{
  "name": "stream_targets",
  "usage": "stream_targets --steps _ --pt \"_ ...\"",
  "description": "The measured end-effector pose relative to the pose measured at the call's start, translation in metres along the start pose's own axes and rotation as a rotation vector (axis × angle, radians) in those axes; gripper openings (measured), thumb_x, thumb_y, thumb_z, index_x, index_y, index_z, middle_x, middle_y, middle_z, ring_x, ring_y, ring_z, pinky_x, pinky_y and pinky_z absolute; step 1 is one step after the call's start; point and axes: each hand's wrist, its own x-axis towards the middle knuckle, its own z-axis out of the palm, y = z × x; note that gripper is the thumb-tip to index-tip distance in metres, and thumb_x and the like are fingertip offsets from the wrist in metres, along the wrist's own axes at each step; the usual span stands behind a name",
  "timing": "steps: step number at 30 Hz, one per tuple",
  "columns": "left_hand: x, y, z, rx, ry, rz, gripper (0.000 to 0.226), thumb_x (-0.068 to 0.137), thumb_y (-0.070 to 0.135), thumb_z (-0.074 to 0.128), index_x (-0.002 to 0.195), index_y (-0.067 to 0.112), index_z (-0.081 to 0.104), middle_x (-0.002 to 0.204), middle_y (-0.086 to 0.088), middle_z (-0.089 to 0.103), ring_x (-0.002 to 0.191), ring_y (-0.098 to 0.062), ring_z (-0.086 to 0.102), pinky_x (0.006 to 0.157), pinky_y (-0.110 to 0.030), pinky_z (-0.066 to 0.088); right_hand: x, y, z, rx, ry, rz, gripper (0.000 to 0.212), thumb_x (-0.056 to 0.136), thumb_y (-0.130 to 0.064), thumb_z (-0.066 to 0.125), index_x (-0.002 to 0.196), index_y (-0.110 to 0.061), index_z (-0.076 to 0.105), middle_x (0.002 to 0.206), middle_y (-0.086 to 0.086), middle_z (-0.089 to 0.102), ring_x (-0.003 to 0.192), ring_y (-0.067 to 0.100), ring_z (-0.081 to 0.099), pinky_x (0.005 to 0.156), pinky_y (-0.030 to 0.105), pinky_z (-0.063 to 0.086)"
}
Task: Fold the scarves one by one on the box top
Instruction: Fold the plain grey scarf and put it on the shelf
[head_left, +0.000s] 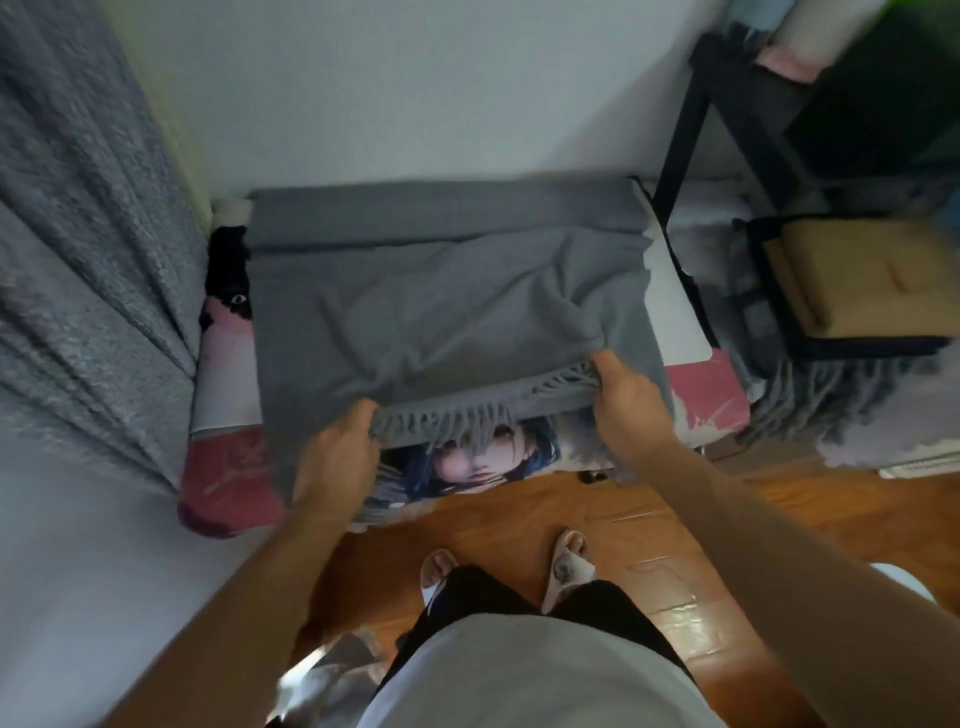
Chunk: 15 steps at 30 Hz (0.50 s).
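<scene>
- My left hand (337, 457) pinches the near fringed edge of the grey scarf (441, 301), fingers curled over the cloth and thumb tucked under it, at the left end of that edge.
- My right hand (623, 400) grips the same fringed edge further right, fingers wrapped round the fabric so the tassels (467, 415) hang down between my two hands.
- The scarf lies spread across the box top (675, 317), rumpled in the middle, with its far part lying flat against the white wall (415, 93).
- The edge I hold is lifted a little off the surface; the fringe dangles over a printed picture of a face with dark blue hair (478, 462) on the front of the box.
- The box shows pink patches at its near left corner (228, 483) and near right corner (701, 395), and a white strip bare beside the scarf on the right.
- A grey curtain (78, 260) hangs at my left, just beside the box.
- To the right stands a black frame (691, 119) with a tan cushion (862, 280) near it, and another fringed grey cloth (831, 405) lies heaped below.
- My feet in pale slippers (566, 566) stand on the wooden floor (675, 519), close to the box.
</scene>
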Motion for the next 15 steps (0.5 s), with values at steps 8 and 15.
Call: stream_targets --steps 8,15 --pt "-0.004 -0.004 -0.150 0.123 0.031 0.672 0.042 0.078 -0.005 0.076 0.102 0.020 0.053 0.093 0.005 0.049 0.065 -0.023 0.058 0.055 -0.038 0.054 -0.020 0.004 -0.127 -0.428 -0.055 -0.720 0.057 0.060 -0.013 0.083 0.104 -0.017 0.048 0.076 0.006 0.064 0.054 0.028 0.061 0.042 0.030 0.046" --pt "-0.006 0.137 -0.349 0.153 0.493 0.609 0.009 0.087 0.004 0.063 0.096 0.006 0.062 0.094 -0.015 0.064 0.087 -0.029 0.063 0.073 -0.034 0.040 0.004 -0.068 -0.342 -0.022 0.483 -0.514 0.033 0.077 0.005 0.066 0.106 -0.008 0.059 0.088 0.015 0.068 0.076 0.031 0.062 0.064 0.035 0.046"
